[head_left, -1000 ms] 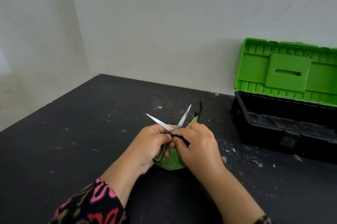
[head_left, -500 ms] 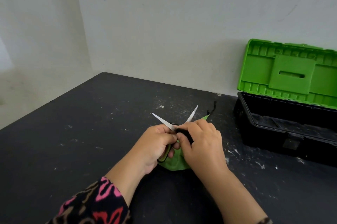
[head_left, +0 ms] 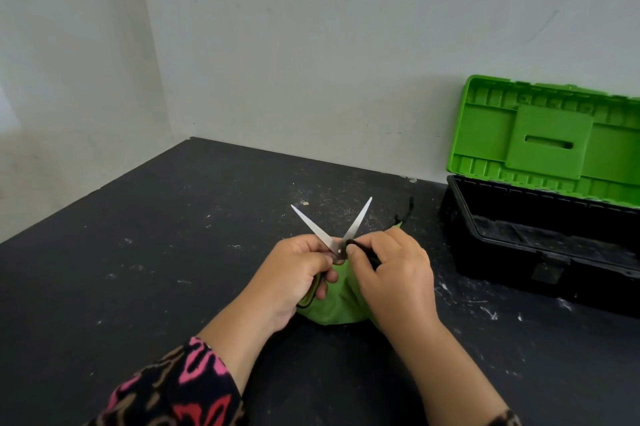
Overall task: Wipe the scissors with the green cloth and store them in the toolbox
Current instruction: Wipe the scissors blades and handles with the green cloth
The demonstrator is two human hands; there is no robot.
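Observation:
The scissors are spread wide open, their two silver blades pointing up and away in a V. My left hand grips the green-and-black handle on the left. My right hand curls round the other handle, dark at the pivot. The green cloth lies bunched on the black table under and between both hands; a black cord trails from it toward the toolbox. The toolbox stands at the right, its black body open and its green lid upright against the wall.
The black table is flecked with white scratches and meets a white wall at the back and an edge on the left. A patterned sleeve covers my left forearm.
The blades have opened into a wider V. Both hands kept their grip on the handles over the cloth. The view shifted slightly.

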